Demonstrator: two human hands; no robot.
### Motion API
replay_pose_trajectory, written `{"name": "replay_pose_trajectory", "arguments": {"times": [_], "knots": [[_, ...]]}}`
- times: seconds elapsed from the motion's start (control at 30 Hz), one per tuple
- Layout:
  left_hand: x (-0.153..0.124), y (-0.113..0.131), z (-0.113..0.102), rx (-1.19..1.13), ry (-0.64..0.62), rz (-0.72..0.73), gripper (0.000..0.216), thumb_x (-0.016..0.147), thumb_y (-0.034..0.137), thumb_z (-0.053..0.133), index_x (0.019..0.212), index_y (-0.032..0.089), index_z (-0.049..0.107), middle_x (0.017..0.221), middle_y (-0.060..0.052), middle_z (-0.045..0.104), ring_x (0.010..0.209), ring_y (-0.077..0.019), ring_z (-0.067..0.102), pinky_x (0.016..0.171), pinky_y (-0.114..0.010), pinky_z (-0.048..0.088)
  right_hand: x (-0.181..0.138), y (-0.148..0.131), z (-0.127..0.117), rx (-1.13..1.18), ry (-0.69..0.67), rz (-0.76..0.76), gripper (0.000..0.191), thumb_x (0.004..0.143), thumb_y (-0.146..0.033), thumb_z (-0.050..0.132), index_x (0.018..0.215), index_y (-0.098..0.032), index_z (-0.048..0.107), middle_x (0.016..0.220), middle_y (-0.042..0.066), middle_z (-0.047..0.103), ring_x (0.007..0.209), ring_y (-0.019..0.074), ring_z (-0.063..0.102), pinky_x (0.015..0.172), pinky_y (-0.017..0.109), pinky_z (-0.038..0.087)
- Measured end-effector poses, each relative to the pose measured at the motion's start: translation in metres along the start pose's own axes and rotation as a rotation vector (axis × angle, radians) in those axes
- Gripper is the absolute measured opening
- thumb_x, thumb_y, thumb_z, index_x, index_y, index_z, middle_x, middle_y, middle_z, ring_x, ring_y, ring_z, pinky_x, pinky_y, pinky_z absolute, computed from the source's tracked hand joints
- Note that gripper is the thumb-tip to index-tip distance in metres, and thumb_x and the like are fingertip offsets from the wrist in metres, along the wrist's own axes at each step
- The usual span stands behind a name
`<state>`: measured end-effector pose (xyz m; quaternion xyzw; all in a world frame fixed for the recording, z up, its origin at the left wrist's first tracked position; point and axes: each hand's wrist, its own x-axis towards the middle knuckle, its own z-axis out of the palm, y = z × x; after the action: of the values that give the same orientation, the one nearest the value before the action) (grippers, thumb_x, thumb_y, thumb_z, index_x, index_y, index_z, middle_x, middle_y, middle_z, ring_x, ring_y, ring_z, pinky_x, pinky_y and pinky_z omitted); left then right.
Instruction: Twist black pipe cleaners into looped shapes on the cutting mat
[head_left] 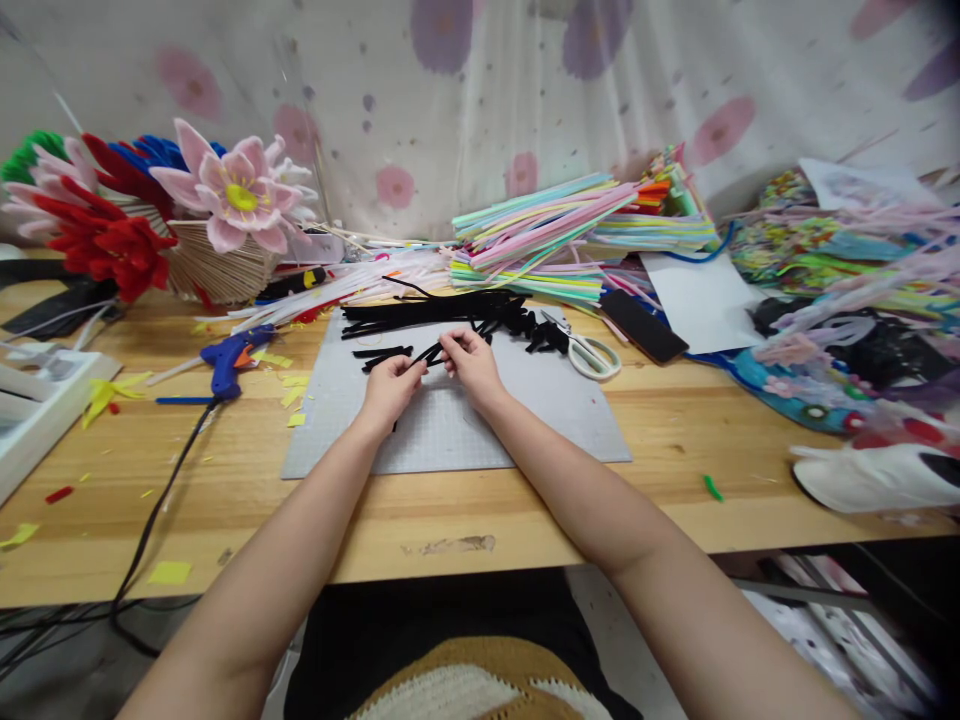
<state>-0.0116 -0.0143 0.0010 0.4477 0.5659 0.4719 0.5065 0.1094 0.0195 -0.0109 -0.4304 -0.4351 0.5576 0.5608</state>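
My left hand [395,390] and my right hand [472,365] meet over a grey cutting mat [450,445]. Stretched between their pinched fingers is a black pipe cleaner [430,353]; its ends are partly hidden by the fingers. Just behind the hands lies a bundle of long black pipe cleaners [409,315]. Short black pieces [379,353] rest on the mat beside my left hand. To the right of my right hand are fuzzy, bent black pieces [551,337], with white-handled scissors [600,358] next to them.
A blue glue gun [225,365] with its cord lies left of the mat, near yellow scraps [171,573]. Pipe-cleaner flowers [240,195] stand at the back left. Coloured pipe cleaners [540,225] pile up behind the mat. A dark phone [643,326] and white paper [701,305] lie on the right.
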Motion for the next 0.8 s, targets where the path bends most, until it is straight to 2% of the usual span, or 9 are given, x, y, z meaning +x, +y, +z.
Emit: {"name": "replay_pose_trajectory", "arguments": {"times": [0.1,0.2,0.37,0.63,0.8], "knots": [[-0.001,0.002,-0.001,-0.072,-0.089,-0.028,0.019,0.073,0.030,0.060,0.065,0.012,0.057,0.049,0.004,0.046,0.035,-0.0012,0.026,0.035,-0.017,0.012,0.004,-0.001,-0.003,0.066,0.022,0.020,0.027,0.066,-0.040,0.067,0.071,-0.017,0.053,0.050,-0.007,0.047,0.039,0.0021,0.037,0.036,0.015,0.027],[-0.001,0.006,-0.006,-0.146,-0.202,-0.122,0.020,0.076,0.030,0.058,0.072,0.010,0.061,0.049,0.004,0.043,0.033,-0.0003,0.022,0.035,-0.017,0.008,0.010,-0.010,-0.012,0.168,-0.003,0.033,0.026,0.066,-0.038,0.069,0.070,-0.016,0.055,0.047,-0.009,0.042,0.037,0.0005,0.031,0.035,0.015,0.020],[0.000,0.011,-0.015,-0.131,-0.334,-0.253,0.018,0.075,0.027,0.061,0.070,0.009,0.063,0.046,0.005,0.039,0.032,0.0003,0.020,0.035,-0.017,0.006,0.018,-0.029,-0.033,0.240,0.018,0.075,0.027,0.066,-0.037,0.071,0.067,-0.016,0.054,0.044,-0.010,0.036,0.035,0.0000,0.024,0.033,0.016,0.012],[-0.005,0.020,-0.012,-0.107,-0.371,-0.297,0.020,0.080,0.024,0.055,0.066,0.011,0.060,0.045,0.004,0.040,0.031,0.0004,0.020,0.033,-0.016,0.007,0.017,-0.034,-0.038,0.261,0.014,0.036,0.027,0.067,-0.037,0.071,0.067,-0.016,0.053,0.044,-0.010,0.035,0.036,0.0005,0.024,0.033,0.016,0.011],[-0.005,0.014,-0.013,-0.056,-0.323,-0.219,0.019,0.081,0.023,0.052,0.068,0.010,0.060,0.047,0.003,0.045,0.031,-0.0007,0.026,0.032,-0.015,0.012,0.016,-0.031,-0.036,0.349,-0.048,0.082,0.025,0.069,-0.036,0.069,0.072,-0.016,0.055,0.046,-0.010,0.035,0.037,0.0006,0.022,0.033,0.016,0.011]]}}
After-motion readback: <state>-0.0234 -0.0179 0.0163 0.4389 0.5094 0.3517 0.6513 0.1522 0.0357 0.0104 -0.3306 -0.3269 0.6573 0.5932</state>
